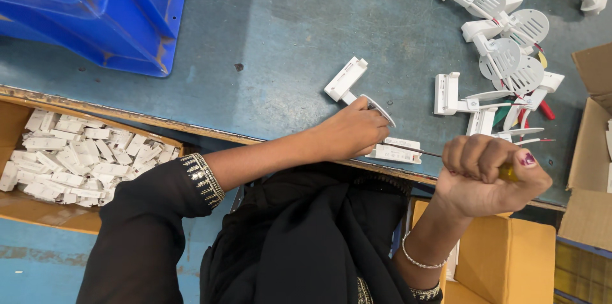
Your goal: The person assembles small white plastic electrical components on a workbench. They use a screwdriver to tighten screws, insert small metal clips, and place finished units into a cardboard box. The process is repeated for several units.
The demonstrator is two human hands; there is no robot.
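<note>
Here the left hand [352,130] is pressing a white plastic lamp part [354,86] against the near edge of the blue-grey table [287,36], its fingers curled closed around the round disc end while the rectangular block end is sticking out toward the table's middle. The right hand [488,173] is clenching tight into a fist around a yellow-handled screwdriver [446,159], whose thin dark shaft is pointing left toward the left hand's fingers; the tip itself is hiding behind them, so where it is seating cannot be told. A flat white strip [395,151] is lying just under the shaft at the table edge.

Doing this well seems to call for keeping the shaft in line with the part, holding the disc end firmly so it is not twisting, and keeping the steadying fingertips out of the blade's path in case it slips.

Further right, a cluster of finished white pieces [503,55] with round grilles and red wires is resting on the table. A cardboard box of small white blocks [83,157] is sitting below the table at the left, and blue plastic bins [95,11] are occupying the far left corner.
</note>
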